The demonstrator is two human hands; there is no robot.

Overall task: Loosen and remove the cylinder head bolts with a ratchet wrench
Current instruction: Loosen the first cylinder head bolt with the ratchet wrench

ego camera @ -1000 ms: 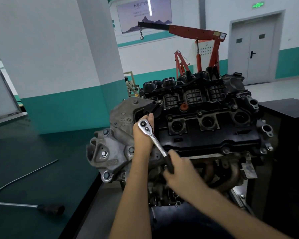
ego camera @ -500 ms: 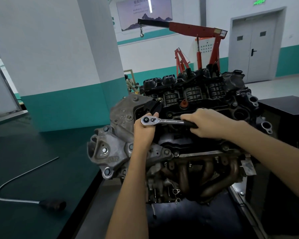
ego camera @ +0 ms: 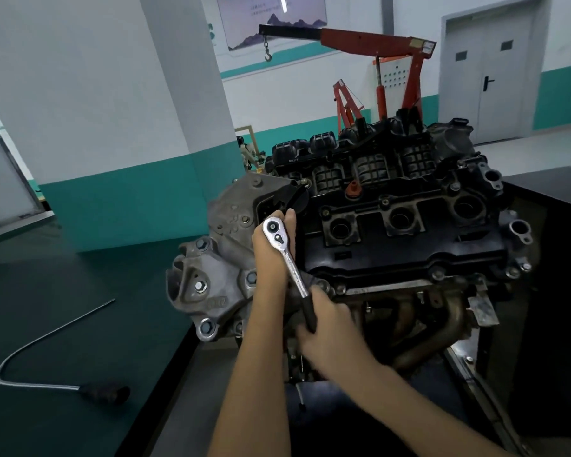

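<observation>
Ratchet wrench (ego camera: 290, 263): chrome, with a black grip, at the centre of the frame. Its round head sits over the left end of the engine's black valve cover (ego camera: 409, 245), and the handle slants down and to the right. I cannot see the bolt or socket beneath the head.

Left hand (ego camera: 271, 252): wrapped round the wrench just under its head, one fingertip showing above it. I log the remaining fingers as hidden.

Right hand (ego camera: 327, 328): closed round the black grip at the lower end of the handle, in front of the exhaust manifold (ego camera: 422, 324).

Engine (ego camera: 393, 179): fills the centre and right of the frame, with three open plug wells in a row along the valve cover. The black intake manifold (ego camera: 353, 159) lies behind, and a bare aluminium timing cover (ego camera: 225, 245) faces left.

Green table (ego camera: 63, 285): left of the frame, carrying a bent metal rod (ego camera: 43, 338) with a black handle, well apart from the engine.

Black cabinet (ego camera: 554, 206): right edge, just beside the engine.

Red engine crane (ego camera: 376, 44): upper centre, behind the engine, its hook hanging from the boom's left end.

Grey double door (ego camera: 495, 77): upper right.

White and teal pillar (ego camera: 178, 94): upper left of centre.
</observation>
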